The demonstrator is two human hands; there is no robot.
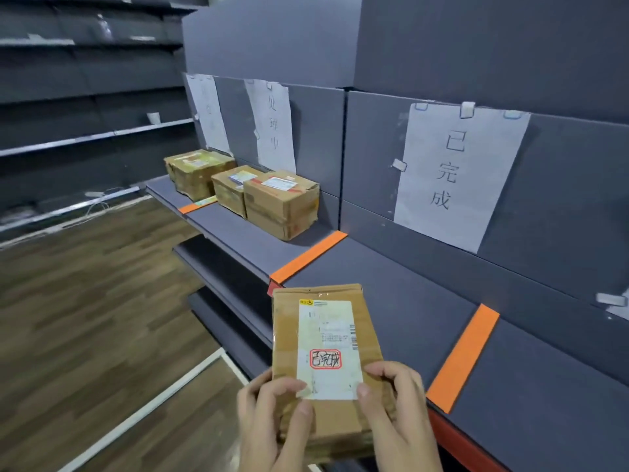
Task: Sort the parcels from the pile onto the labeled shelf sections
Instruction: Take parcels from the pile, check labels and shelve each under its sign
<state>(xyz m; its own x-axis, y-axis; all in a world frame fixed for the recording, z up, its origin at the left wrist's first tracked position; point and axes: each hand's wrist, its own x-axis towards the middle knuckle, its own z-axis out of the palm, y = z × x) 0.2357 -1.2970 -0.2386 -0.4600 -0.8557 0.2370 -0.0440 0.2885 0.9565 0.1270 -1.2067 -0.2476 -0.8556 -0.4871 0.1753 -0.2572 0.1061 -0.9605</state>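
Observation:
I hold a flat brown cardboard parcel (323,338) in front of the grey shelf (401,301), its white label marked in red with 已完成. My left hand (272,417) grips its lower left edge, thumb on the label. My right hand (394,410) grips the lower right edge. A paper sign (456,172) reading 已完成 hangs on the back panel above the section between two orange strips (308,257) (463,357). Further left, a sign (272,124) reading 处理中 hangs above two boxes (282,202) (231,189). A third box (197,172) sits under the far-left sign (207,114).
Lower grey shelves (218,264) jut out below the main one. Wooden floor (95,301) with a white line spreads to the left. Dark shelving (85,97) lines the far left wall, holding a cup (154,117). Another paper corner (616,304) shows at the right edge.

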